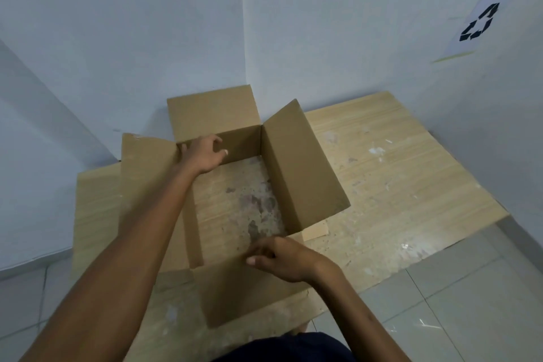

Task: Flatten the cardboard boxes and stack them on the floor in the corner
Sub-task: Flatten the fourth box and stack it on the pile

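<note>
A brown cardboard box (pixel 296 167) stands open on a stained wooden board (pixel 396 173) in the room's corner. It has no bottom: the board shows through its middle. Its flaps are spread outward on all sides. My left hand (pixel 202 153) grips the far left corner of the box, fingers curled over the top edge of the far wall. My right hand (pixel 282 258) rests on the near wall's top edge, by the near right corner, fingers bent around the cardboard.
Two white walls meet just behind the box (pixel 244 38). A paper sign with a recycling symbol (pixel 479 23) is taped on the right wall. Grey floor tiles (pixel 470 303) lie to the right and front of the board.
</note>
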